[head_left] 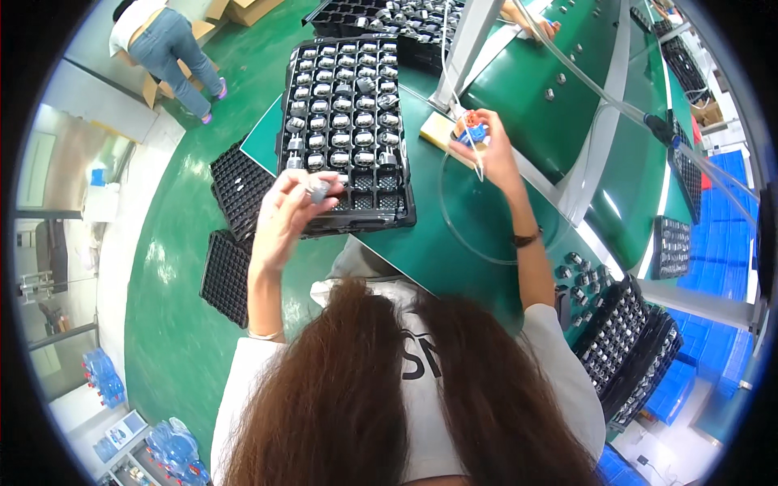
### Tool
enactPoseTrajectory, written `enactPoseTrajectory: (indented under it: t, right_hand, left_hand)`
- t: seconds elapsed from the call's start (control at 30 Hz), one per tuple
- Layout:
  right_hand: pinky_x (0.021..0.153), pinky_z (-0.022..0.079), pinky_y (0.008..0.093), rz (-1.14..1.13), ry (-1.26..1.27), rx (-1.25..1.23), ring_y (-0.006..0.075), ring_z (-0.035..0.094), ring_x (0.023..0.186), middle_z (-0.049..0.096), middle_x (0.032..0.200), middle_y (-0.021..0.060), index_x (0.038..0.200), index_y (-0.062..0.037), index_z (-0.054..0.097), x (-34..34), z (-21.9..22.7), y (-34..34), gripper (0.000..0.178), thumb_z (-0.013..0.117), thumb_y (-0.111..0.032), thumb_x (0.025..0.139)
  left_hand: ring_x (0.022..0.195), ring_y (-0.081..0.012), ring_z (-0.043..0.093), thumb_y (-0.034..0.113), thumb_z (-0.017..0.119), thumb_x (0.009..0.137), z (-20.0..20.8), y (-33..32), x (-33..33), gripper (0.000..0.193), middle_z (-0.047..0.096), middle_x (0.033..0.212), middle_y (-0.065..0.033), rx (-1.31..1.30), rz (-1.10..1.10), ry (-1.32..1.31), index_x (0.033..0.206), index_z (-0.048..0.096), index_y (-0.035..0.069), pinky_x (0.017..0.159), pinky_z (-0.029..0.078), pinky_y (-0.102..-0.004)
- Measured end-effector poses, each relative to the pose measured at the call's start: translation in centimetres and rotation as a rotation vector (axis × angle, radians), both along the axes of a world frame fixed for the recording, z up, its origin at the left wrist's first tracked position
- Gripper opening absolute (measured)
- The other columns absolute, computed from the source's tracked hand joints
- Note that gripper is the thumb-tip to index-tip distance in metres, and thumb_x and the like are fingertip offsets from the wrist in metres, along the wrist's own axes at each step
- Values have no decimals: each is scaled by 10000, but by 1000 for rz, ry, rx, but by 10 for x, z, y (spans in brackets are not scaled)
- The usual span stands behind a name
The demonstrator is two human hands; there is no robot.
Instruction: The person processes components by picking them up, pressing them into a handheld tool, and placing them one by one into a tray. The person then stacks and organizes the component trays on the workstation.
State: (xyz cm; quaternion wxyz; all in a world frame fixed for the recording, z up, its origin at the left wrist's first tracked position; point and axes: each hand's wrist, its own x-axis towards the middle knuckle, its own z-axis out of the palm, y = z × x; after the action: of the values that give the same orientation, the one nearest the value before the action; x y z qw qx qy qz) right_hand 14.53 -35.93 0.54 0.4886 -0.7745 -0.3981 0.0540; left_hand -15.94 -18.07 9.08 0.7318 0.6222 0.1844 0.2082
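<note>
A small grey and silver cylindrical part point(318, 192) is pinched in the fingers of my left hand point(285, 209), over the near left corner of a black compartment tray point(409, 190). Similar shiny metal parts fill most of its pockets; several pockets at the near right hold none. My right hand point(496, 154) is closed around a small blue and orange tool point(472, 130) with a thin clear hose point(444, 206) curving by it. Beside that tool, on the green table point(421, 255), lies a yellow block point(438, 130).
More black trays point(225, 275) are stacked low at the left, and filled ones point(624, 340) stand at the right. A metal post point(470, 53) rises beyond the table. A co-worker's hand point(539, 24) is over the green belt point(519, 77); another person point(166, 53) bends over cartons.
</note>
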Motion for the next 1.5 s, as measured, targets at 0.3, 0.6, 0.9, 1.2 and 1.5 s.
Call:
enactPoseTrajectory:
  t: [0.3, 0.6, 0.9, 1.2, 1.5]
  right_hand:
    - [635, 470, 284, -285, 19, 184, 116, 568, 679, 618, 769, 64, 962, 6, 604, 52, -7, 13, 314, 706, -234, 787]
    - [734, 489, 363, -720, -228, 64, 298, 652, 769, 665, 821, 132, 951, -63, 633, 165, -48, -37, 303, 690, -289, 756]
    - [660, 457, 228, 15, 248, 38, 87, 556, 710, 603, 813, 9, 929, -16, 571, 27, 4, -10, 248, 711, -161, 784]
    - [647, 456, 269, 83, -41, 107, 118, 556, 682, 592, 739, 68, 855, 3, 561, -1, -6, 8, 221, 711, -137, 773]
    - [662, 464, 290, 52, -52, 112, 150, 557, 688, 597, 769, 81, 878, 6, 546, -7, 1, 14, 312, 763, -165, 733]
  left_hand:
    - [939, -160, 586, 233, 442, 975, -17, -50, 54, 349, 600, 1072, -151, -618, 13, -13, 1188, 498, -38, 889, 479, -231]
    - [990, -107, 547, 244, 493, 950, -11, -65, 77, 421, 569, 1108, -59, -647, -154, -6, 1283, 457, -9, 910, 437, -202]
    - [1008, -116, 545, 201, 504, 948, -21, -60, 72, 388, 577, 1109, -53, -702, -131, -4, 1270, 473, -12, 939, 421, -236]
    - [1002, -123, 547, 199, 497, 949, -24, -63, 61, 370, 580, 1111, -70, -724, -115, 9, 1257, 494, -7, 932, 429, -238]
    - [991, -122, 548, 210, 501, 948, -21, -69, 60, 375, 580, 1103, -70, -708, -141, 19, 1260, 495, 2, 916, 437, -235]
